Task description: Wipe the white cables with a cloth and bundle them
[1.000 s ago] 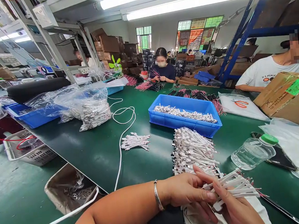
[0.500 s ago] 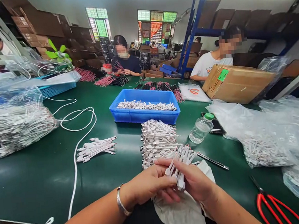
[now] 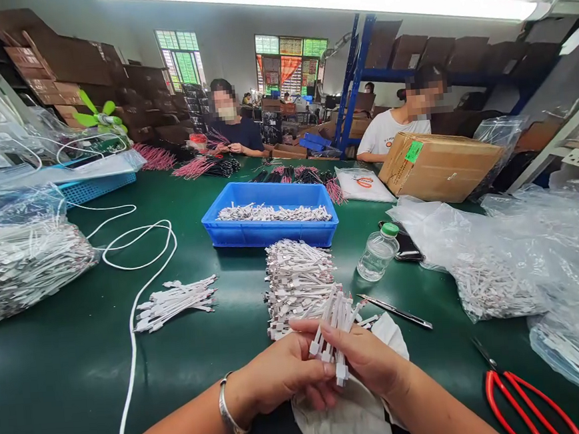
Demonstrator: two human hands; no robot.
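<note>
1. Your left hand [image 3: 286, 371] and right hand [image 3: 366, 361] are closed toward each other, fingers and thumbs pinching a bundle of white flat-tipped cable ends [image 3: 335, 334] upright between them. A metal bangle [image 3: 227, 407] sits on your left wrist.
2. Under your hands lies a crumpled white cloth [image 3: 350, 416], on the green workbench [image 3: 67, 395].
3. Just ahead of your hands is a heaped pile of white cable ends with metal tips [image 3: 299, 283]. Ahead and right of your right hand, a slim metal craft knife [image 3: 394, 311] lies on the bench; red-handled scissors [image 3: 527, 402] lie farther right.
4. Left of your left hand: a small loose bunch of cable ends [image 3: 173, 305], a looped white cable [image 3: 133, 336], and a full clear plastic bag of cable ends [image 3: 22, 265].
5. Beyond the pile, a blue plastic tray [image 3: 271, 237] holds more cable ends in a row. To its right stand a water bottle [image 3: 378, 253] and a phone [image 3: 404, 243].
6. Far side of the bench: a seated co-worker in a dark top [image 3: 230, 131], and another in a white T-shirt [image 3: 388, 132] beside a cardboard box [image 3: 438, 165].
</note>
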